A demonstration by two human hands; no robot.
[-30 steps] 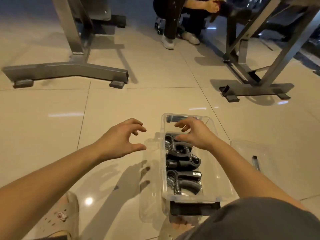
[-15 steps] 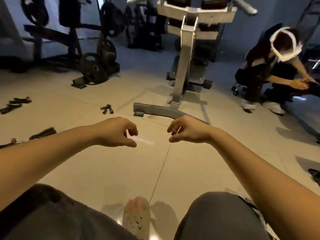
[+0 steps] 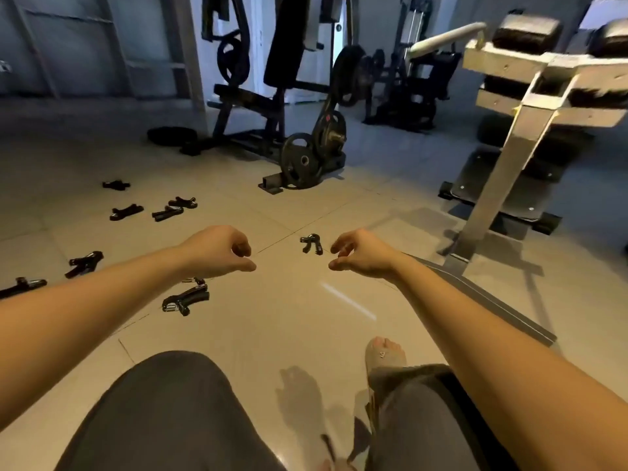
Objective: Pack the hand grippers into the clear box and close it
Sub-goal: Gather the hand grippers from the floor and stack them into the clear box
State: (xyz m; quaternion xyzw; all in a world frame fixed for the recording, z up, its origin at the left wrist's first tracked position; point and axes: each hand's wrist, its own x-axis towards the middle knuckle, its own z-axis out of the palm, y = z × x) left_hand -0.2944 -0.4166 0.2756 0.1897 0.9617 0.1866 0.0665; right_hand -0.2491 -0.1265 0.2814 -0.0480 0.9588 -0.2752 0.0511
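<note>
Several black hand grippers lie loose on the tiled floor. One hand gripper [image 3: 311,243] sits just left of my right hand [image 3: 360,255]. Another hand gripper [image 3: 186,300] lies below my left hand [image 3: 217,251], with a further one partly hidden under the wrist. More hand grippers [image 3: 84,263] are scattered to the left and far left [image 3: 173,208]. Both hands hover in the air above the floor, fingers loosely curled, holding nothing. The clear box is out of view.
A weight bench with a metal frame [image 3: 503,158] stands at the right, its base bar [image 3: 482,300] running under my right forearm. A plate rack with weight plates [image 3: 306,158] stands at the back centre. My knees [image 3: 176,413] and a sandalled foot [image 3: 384,351] fill the bottom.
My view has swung left, away from the clear box with grippers in it, to the floor with loose grippers. Both hands left the box and now hover empty.
</note>
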